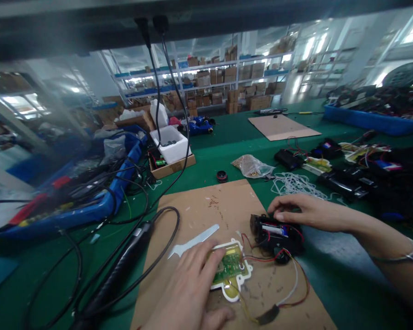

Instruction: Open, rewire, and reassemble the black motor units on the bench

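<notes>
A green circuit board in a white frame (232,269) lies on a brown cardboard sheet (199,211). My left hand (189,288) lies on the board's left side, fingers stretched out and pressing it down. A black module (275,236) with red, black and white wires sits just right of the board. My right hand (306,211) rests on top of that module, fingers curled over its far edge. The wires run from the module to a small black connector (267,315) near the cardboard's front.
A white plastic pry tool (192,241) lies on the cardboard by my left hand. A black corded tool (124,266) lies to the left. A bag of screws (251,166), white cord (292,183), black parts (344,181) and blue bins (375,120) surround the green table.
</notes>
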The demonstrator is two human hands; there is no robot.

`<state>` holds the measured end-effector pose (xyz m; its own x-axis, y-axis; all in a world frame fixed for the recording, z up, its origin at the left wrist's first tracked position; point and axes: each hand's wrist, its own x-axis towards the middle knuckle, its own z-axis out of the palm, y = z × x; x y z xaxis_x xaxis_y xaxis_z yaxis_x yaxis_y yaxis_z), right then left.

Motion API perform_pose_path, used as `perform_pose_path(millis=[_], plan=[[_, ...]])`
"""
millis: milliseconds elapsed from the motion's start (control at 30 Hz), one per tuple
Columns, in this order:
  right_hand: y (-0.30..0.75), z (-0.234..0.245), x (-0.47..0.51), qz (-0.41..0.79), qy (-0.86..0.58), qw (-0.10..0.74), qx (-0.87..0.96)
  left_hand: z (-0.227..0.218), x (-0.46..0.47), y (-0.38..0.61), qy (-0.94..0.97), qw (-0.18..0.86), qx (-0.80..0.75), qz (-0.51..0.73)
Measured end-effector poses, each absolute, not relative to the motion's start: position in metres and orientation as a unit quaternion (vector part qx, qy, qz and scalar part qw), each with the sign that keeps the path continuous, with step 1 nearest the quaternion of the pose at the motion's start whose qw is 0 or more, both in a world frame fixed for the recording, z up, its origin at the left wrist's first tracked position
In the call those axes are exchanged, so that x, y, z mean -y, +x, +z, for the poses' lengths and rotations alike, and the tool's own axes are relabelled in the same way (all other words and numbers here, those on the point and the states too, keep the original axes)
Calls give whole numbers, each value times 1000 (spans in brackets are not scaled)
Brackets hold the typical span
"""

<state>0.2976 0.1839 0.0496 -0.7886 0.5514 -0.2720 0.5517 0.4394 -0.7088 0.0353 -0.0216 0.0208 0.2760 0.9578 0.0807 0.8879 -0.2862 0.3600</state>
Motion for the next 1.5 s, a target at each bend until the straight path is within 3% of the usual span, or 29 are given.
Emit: perform_pose_path(millis=[467, 667, 933, 1100, 1200, 1500], plan=[[267, 27, -160, -362, 319, -248, -840, 22, 12, 37, 788, 181, -555, 193], [320, 47, -214, -103, 509, -335, -786, 27, 15, 24, 790, 191, -545, 205], [338, 21, -238, -30, 544, -202, -814, 10, 10, 11, 703, 98, -644, 285], [328, 5, -236, 1, 579, -157, -800, -2, 8, 16, 708, 111, -636, 285], [330, 7, -238, -4, 588, -169, -791, -4, 9, 18, 716, 113, -625, 290], [342, 60, -223, -97, 543, -314, -773, 10, 9, 20, 685, 123, -640, 326]])
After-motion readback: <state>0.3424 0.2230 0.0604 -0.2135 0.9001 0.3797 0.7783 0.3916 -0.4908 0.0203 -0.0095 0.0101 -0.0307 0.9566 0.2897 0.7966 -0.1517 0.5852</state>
